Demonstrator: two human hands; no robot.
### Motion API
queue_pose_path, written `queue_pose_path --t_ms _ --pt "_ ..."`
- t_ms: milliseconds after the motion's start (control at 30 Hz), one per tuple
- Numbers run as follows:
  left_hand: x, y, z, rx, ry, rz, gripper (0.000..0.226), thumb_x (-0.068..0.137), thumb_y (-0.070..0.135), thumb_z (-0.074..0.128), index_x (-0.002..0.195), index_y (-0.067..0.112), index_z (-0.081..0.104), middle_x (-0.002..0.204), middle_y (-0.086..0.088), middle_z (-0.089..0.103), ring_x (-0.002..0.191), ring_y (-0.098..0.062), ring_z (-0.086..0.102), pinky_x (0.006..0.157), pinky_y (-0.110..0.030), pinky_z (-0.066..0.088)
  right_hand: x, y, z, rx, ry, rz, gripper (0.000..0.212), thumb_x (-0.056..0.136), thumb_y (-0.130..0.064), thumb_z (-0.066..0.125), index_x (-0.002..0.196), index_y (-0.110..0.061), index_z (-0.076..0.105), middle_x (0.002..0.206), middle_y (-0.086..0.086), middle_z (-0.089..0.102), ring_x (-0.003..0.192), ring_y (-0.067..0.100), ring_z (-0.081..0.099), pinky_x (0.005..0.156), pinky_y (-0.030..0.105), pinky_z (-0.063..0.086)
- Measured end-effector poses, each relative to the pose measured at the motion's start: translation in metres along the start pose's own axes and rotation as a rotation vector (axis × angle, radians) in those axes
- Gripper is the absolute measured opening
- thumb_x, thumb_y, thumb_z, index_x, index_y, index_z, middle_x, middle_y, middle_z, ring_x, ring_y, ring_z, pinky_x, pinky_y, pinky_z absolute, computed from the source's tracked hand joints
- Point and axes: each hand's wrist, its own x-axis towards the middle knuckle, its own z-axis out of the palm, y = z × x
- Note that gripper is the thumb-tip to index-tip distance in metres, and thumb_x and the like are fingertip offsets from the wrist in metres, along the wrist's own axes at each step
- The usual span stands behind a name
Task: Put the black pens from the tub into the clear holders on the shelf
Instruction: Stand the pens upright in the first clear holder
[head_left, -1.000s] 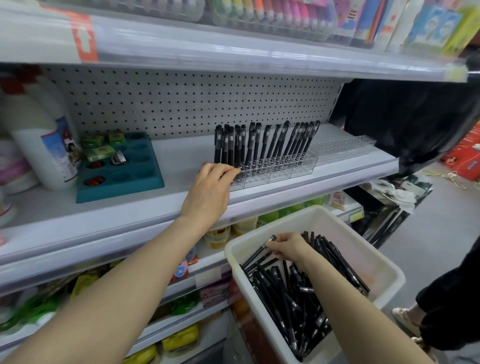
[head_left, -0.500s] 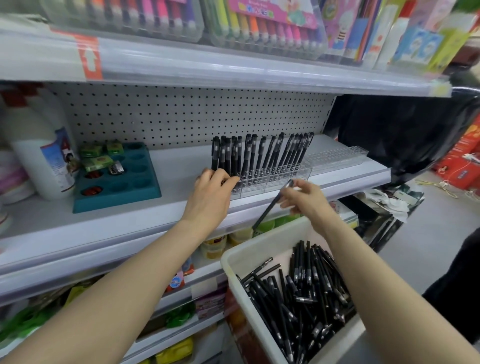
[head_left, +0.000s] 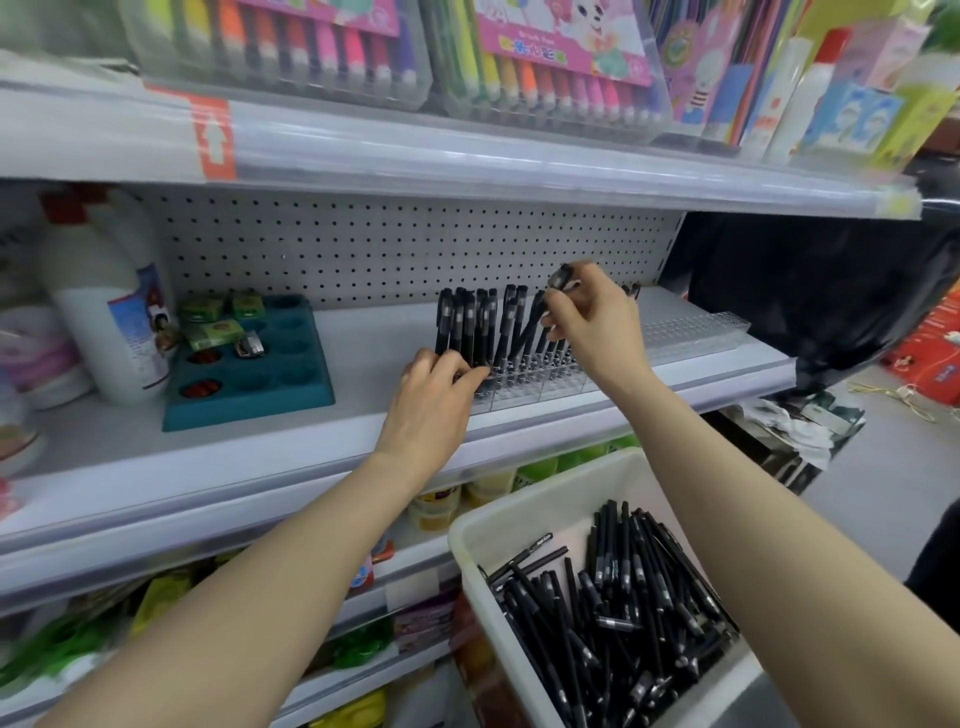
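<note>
A white tub (head_left: 470, 540) at the lower right holds several loose black pens (head_left: 613, 613). On the middle shelf (head_left: 260, 457) a row of clear holders (head_left: 524, 387) carries several upright black pens (head_left: 467, 327). More clear holders (head_left: 691, 332) stand with nothing in them further right. My right hand (head_left: 592, 322) grips one black pen (head_left: 535, 322) by its top, slanted, its lower end down among the holder's cells. My left hand (head_left: 436, 395) rests against the holder's left front end, fingers curled on it.
A teal tray (head_left: 291, 379) with small items and a white bottle (head_left: 104, 301) stand to the left on the same shelf. Marker packs (head_left: 322, 47) fill the shelf above. Lower shelves carry green and yellow goods. A dark bag (head_left: 810, 291) hangs at the right.
My right hand took a pen out of the tub, lifted it up to the shelf and now holds it over the holder. My left hand stayed on the holder.
</note>
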Motion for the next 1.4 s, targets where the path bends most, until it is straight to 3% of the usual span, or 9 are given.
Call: queue_pose_path --t_ms 100,233,367,433,833,1000,1067,1267,1400 --pt "-0.002 -0.003 0.001 -0.036 0.002 -0.005 0.036 0.084 0.004 0.071 0.12 0.01 0.069 0.099 -0.004 0.059 0.093 -0.028 0.046 0.08 -0.044 0.051 0.005 0.004 0.008 -0.075 -0.046 -0.006 0.015 0.097 -0.018 0.057 0.111 -0.014 0.057 0.088 0.004 0.072 0.07 0.013 0.071 0.069 0.032 0.06" --pt "-0.002 -0.003 0.002 -0.061 0.012 0.0 0.035 0.084 0.004 0.071 0.118 0.01 0.069 0.099 -0.004 0.06 0.093 -0.029 0.048 0.081 -0.045 0.051 0.015 0.007 0.014 -0.243 -0.122 -0.018 0.01 0.097 -0.02 0.056 0.105 -0.014 0.057 0.082 0.006 0.072 0.061 0.007 0.067 0.056 0.007 0.046" --pt "-0.002 -0.004 0.002 -0.073 0.013 0.003 0.034 0.085 0.005 0.07 0.119 0.011 0.068 0.101 -0.003 0.059 0.094 -0.028 0.047 0.082 -0.043 0.05 0.018 0.02 0.028 -0.362 -0.229 0.024 0.018 0.096 -0.024 0.059 0.106 -0.01 0.061 0.076 0.006 0.073 0.065 0.014 0.07 0.07 0.032 0.059" --pt "-0.003 -0.004 0.002 -0.076 0.005 0.004 0.034 0.087 0.006 0.069 0.12 0.011 0.068 0.102 -0.002 0.059 0.095 -0.028 0.047 0.083 -0.044 0.05 0.018 0.025 0.032 -0.336 -0.21 0.055 0.019 0.096 -0.026 0.059 0.101 -0.008 0.062 0.073 0.005 0.072 0.064 0.014 0.071 0.071 0.036 0.06" --pt "-0.003 -0.003 -0.001 -0.08 -0.011 0.01 0.035 0.089 0.008 0.067 0.123 0.011 0.066 0.105 -0.003 0.059 0.097 -0.027 0.047 0.084 -0.044 0.049 -0.006 0.042 0.035 -0.201 -0.013 0.068 0.02 0.092 -0.032 0.063 0.096 -0.013 0.069 0.073 -0.003 0.07 0.069 0.014 0.067 0.072 0.034 0.057" --pt "-0.003 -0.004 0.001 -0.097 0.015 0.012 0.032 0.088 0.005 0.067 0.12 0.008 0.067 0.102 -0.005 0.059 0.096 -0.03 0.047 0.085 -0.043 0.048 -0.059 0.065 0.03 -0.273 0.087 0.032 0.04 0.098 -0.037 0.053 0.061 -0.023 0.047 0.051 -0.007 0.047 0.047 0.007 0.041 0.05 0.02 0.034" --pt "-0.004 -0.004 0.001 -0.097 0.026 0.019 0.031 0.088 0.005 0.066 0.12 0.008 0.068 0.101 -0.005 0.059 0.095 -0.03 0.046 0.085 -0.042 0.047 -0.085 0.081 0.028 -0.323 0.019 0.038 0.046 0.099 -0.036 0.052 0.055 -0.025 0.041 0.046 -0.007 0.04 0.043 0.006 0.035 0.046 0.02 0.028" --pt "-0.003 -0.003 -0.001 -0.088 0.019 0.019 0.03 0.09 0.006 0.064 0.12 0.008 0.067 0.102 -0.006 0.059 0.097 -0.032 0.047 0.087 -0.043 0.046 -0.146 0.14 0.028 -0.596 -0.421 0.066 0.042 0.096 -0.039 0.05 0.063 -0.014 0.058 0.054 0.0 0.055 0.053 0.021 0.053 0.056 0.036 0.048" --pt "-0.004 -0.003 -0.001 -0.09 0.02 0.016 0.029 0.091 0.005 0.062 0.12 0.007 0.067 0.1 -0.008 0.058 0.097 -0.035 0.047 0.087 -0.044 0.045 -0.16 0.148 0.027 -0.634 -0.697 0.065 0.023 0.095 -0.023 0.055 0.106 -0.021 0.074 0.105 -0.002 0.074 0.096 0.02 0.067 0.089 0.029 0.05"
